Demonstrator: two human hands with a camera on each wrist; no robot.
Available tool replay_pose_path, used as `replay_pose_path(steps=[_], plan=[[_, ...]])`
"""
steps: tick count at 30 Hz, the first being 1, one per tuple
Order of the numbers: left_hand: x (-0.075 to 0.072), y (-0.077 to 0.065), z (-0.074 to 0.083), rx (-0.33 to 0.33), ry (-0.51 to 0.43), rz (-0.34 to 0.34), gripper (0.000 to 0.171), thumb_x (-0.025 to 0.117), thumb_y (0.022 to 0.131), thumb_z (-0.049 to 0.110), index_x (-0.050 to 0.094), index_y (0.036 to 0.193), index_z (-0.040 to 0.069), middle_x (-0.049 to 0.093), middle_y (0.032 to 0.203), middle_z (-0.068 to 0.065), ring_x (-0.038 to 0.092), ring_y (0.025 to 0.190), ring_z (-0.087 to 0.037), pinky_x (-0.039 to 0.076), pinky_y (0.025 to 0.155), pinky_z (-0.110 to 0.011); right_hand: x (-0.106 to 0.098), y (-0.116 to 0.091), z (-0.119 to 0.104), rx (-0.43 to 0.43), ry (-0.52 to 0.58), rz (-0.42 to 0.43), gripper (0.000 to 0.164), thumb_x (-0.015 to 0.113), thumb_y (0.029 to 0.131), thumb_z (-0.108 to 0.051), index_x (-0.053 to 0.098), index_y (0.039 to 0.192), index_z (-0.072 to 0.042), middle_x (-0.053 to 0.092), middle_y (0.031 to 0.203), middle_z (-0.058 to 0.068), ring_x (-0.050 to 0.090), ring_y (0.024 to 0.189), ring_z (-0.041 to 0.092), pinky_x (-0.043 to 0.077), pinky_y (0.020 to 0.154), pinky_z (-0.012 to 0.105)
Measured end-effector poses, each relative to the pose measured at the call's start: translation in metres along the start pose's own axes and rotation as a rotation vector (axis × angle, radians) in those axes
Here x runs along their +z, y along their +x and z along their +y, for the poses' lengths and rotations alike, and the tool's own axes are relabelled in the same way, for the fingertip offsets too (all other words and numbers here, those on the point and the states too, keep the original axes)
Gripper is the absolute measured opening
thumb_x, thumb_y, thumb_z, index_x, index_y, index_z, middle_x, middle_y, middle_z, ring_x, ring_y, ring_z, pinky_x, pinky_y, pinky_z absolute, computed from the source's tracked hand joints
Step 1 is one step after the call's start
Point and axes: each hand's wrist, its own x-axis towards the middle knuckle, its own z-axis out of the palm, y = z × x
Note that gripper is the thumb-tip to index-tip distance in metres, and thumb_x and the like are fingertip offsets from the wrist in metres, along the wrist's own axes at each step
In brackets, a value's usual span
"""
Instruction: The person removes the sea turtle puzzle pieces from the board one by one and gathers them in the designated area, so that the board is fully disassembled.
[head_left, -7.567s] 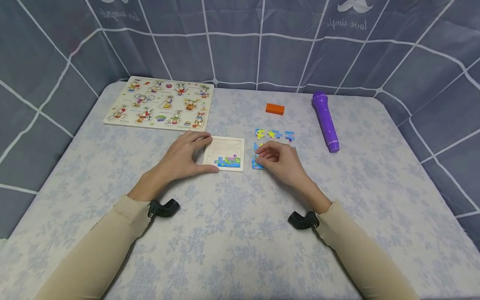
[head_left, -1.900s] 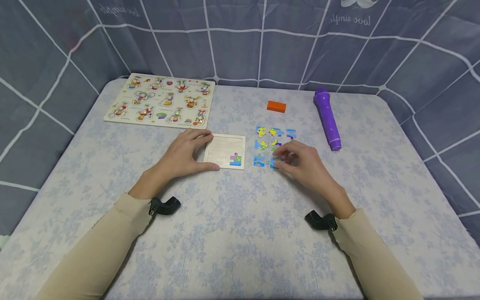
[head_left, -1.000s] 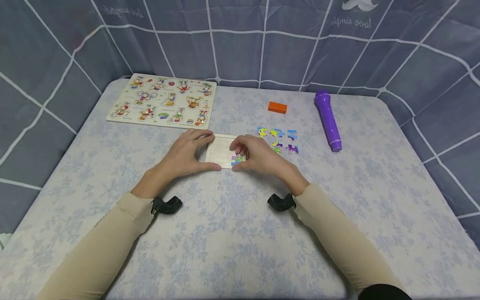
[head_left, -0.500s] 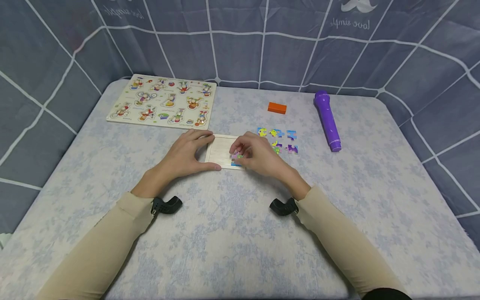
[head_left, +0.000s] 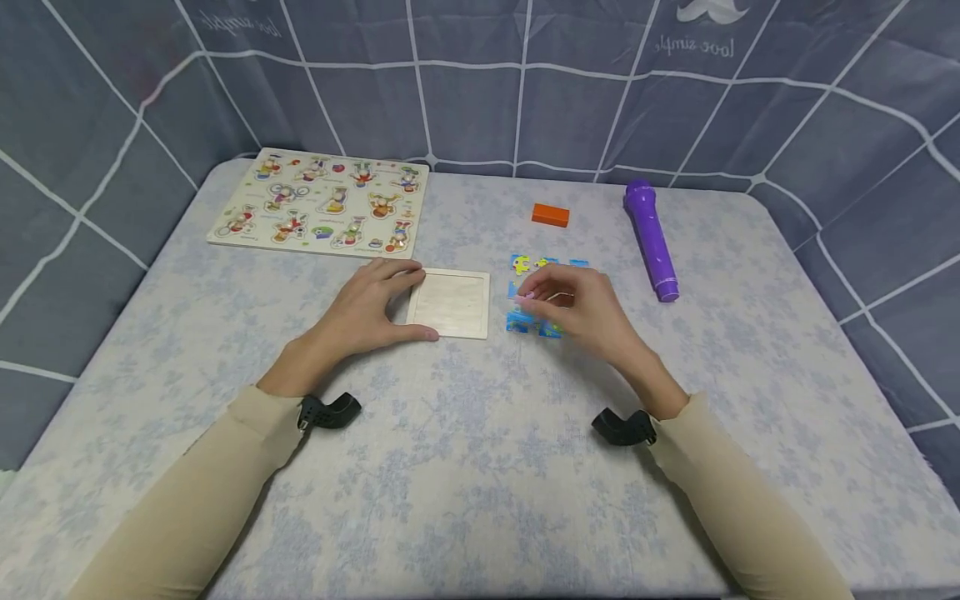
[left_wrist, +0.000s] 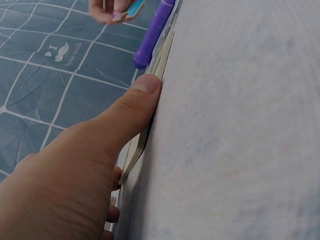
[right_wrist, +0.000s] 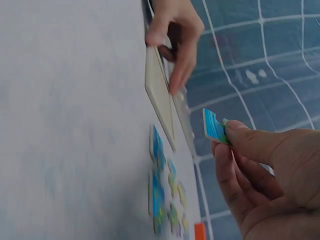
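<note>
My left hand (head_left: pixel 360 308) holds the left side of a small square wooden puzzle tray (head_left: pixel 453 304), thumb at the near edge and fingers at the far one. No piece lies in the tray. To its right, my right hand (head_left: pixel 588 312) pinches a jigsaw piece (right_wrist: pixel 213 127) between thumb and fingertips, raised above the table. Its blue and green face shows in the right wrist view, and a pink part (head_left: pixel 524 297) in the head view. Beneath and around that hand lie loose jigsaw pieces (head_left: pixel 517 322) in rows, partly hidden by it.
A large wooden picture puzzle board (head_left: pixel 322 204) lies at the back left. An orange block (head_left: pixel 551 215) sits behind the loose pieces. Farther right lies a purple toy microphone (head_left: pixel 652 242). Grey tiled-pattern cloth (head_left: pixel 480 117) walls the table's back and sides.
Pieces have moved from the tray to the rows at its right. In the last half second my right hand lifted a piece out and carried it right. My left hand stayed on the tray.
</note>
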Motion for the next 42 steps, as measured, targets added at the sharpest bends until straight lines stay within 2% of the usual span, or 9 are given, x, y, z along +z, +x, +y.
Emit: replay_pose_path(steps=[7, 12, 16, 20, 24, 30, 42], plan=[[0.000, 0.000, 0.000, 0.014, -0.007, 0.011, 0.094, 0.094, 0.074, 0.053, 0.062, 0.145, 0.000, 0.058, 0.152, -0.015, 0.049, 0.143, -0.036, 0.037, 0.119, -0.057, -0.038, -0.022, 0.027, 0.052, -0.067, 0.005, 0.017, 0.079, 0.097, -0.015, 0.080, 0.112, -0.008, 0.078, 0.107, 0.007, 0.069, 0.091, 0.014, 0.057, 0.083, 0.015], [0.000, 0.000, 0.001, 0.012, -0.011, 0.015, 0.096, 0.094, 0.073, 0.054, 0.062, 0.146, 0.001, 0.057, 0.153, -0.015, 0.048, 0.143, -0.036, 0.037, 0.119, -0.056, -0.050, -0.031, 0.041, 0.091, -0.116, -0.028, 0.018, 0.080, 0.095, -0.011, 0.078, 0.112, -0.005, 0.077, 0.101, 0.010, 0.070, 0.087, 0.015, 0.055, 0.077, 0.014], [0.000, 0.000, 0.000, 0.011, -0.006, 0.018, 0.095, 0.093, 0.074, 0.054, 0.062, 0.146, 0.000, 0.057, 0.153, -0.015, 0.048, 0.143, -0.036, 0.037, 0.119, -0.057, -0.051, -0.032, 0.048, 0.107, -0.191, -0.062, 0.015, 0.080, 0.095, -0.014, 0.078, 0.108, -0.007, 0.077, 0.096, 0.008, 0.069, 0.085, 0.018, 0.055, 0.075, 0.016], [0.000, -0.001, 0.000, 0.013, -0.004, 0.026, 0.094, 0.093, 0.074, 0.053, 0.062, 0.145, 0.000, 0.057, 0.152, -0.015, 0.049, 0.143, -0.036, 0.037, 0.119, -0.056, -0.052, -0.032, 0.050, 0.109, -0.259, -0.047, 0.014, 0.081, 0.095, -0.015, 0.078, 0.108, -0.009, 0.077, 0.094, 0.006, 0.069, 0.086, 0.019, 0.056, 0.077, 0.017], [0.000, -0.001, 0.000, 0.020, 0.001, 0.029, 0.095, 0.093, 0.073, 0.054, 0.063, 0.145, 0.000, 0.058, 0.152, -0.015, 0.049, 0.142, -0.036, 0.038, 0.118, -0.056, -0.054, -0.036, 0.049, 0.114, -0.290, -0.042, 0.023, 0.085, 0.092, -0.017, 0.077, 0.112, -0.007, 0.076, 0.098, 0.006, 0.068, 0.088, 0.019, 0.059, 0.079, 0.022], [0.000, 0.001, 0.000, 0.029, 0.005, 0.027, 0.094, 0.093, 0.073, 0.054, 0.063, 0.144, 0.000, 0.059, 0.151, -0.015, 0.050, 0.141, -0.036, 0.039, 0.117, -0.057, -0.055, -0.041, 0.049, 0.098, -0.290, -0.086, 0.034, 0.091, 0.083, -0.011, 0.076, 0.113, -0.005, 0.074, 0.103, 0.008, 0.066, 0.092, 0.021, 0.062, 0.085, 0.036], [0.000, 0.000, -0.001, 0.011, -0.001, 0.008, 0.095, 0.094, 0.073, 0.054, 0.063, 0.145, 0.001, 0.058, 0.152, -0.014, 0.049, 0.142, -0.035, 0.038, 0.119, -0.056, -0.047, -0.041, 0.053, 0.089, -0.248, -0.080, 0.028, 0.089, 0.086, -0.009, 0.077, 0.111, -0.006, 0.074, 0.102, 0.007, 0.066, 0.090, 0.020, 0.061, 0.083, 0.035]])
